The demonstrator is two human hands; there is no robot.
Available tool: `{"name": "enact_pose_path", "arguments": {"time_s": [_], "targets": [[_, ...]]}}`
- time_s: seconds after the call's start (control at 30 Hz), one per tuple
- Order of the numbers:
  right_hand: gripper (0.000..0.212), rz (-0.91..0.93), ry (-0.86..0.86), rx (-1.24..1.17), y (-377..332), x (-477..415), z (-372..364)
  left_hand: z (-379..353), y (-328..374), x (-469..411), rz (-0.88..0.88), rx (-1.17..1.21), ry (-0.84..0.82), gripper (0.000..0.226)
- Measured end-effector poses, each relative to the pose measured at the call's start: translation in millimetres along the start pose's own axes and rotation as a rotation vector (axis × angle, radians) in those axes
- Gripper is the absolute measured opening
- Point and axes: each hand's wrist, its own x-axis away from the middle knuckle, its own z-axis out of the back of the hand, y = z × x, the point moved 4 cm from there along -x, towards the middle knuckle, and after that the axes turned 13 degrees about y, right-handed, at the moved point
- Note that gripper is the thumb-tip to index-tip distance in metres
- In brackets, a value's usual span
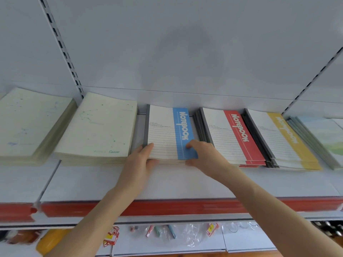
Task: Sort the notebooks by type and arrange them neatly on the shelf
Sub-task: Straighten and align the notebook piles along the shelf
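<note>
A stack of white notebooks with a blue "Notebook" band [167,130] lies on the white shelf [104,182], in the middle. My left hand [140,164] grips its near left corner, thumb on the cover and fingers under the edge. My right hand [202,154] grips its near right corner over the blue band in the same way. To the right lie a red-banded stack [232,138] and a yellow-banded stack [280,141]. Two cream constellation-print stacks lie to the left, one [100,128] close by and one [31,125] at the far left.
A stack of pastel landscape-cover notebooks [323,138] sits at the far right. A red price strip [167,206] runs along the shelf's front edge. Pens and small packaged items [167,231] lie on the shelf below. A slotted upright [61,47] rises at the back left.
</note>
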Motion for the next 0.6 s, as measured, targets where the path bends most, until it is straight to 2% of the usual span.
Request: {"name": "enact_pose_path", "arguments": {"time_s": [0.23, 0.4, 0.6], "targets": [[0.04, 0.015, -0.004, 0.029, -0.6, -1.9, -0.1, -0.2, -1.5, -0.6, 0.007, -0.042, -0.002, 0.047], [0.028, 0.093, 0.015, 0.211, -2.2, -0.4, -9.1, -1.3, -1.6, 1.2, -0.033, -0.103, -0.046, 0.05], [0.028, 0.137, 0.023, 0.247, -1.2, 0.2, -10.9, -5.2, -2.4, 3.6, -0.071, -0.144, -0.031, 0.049]]}}
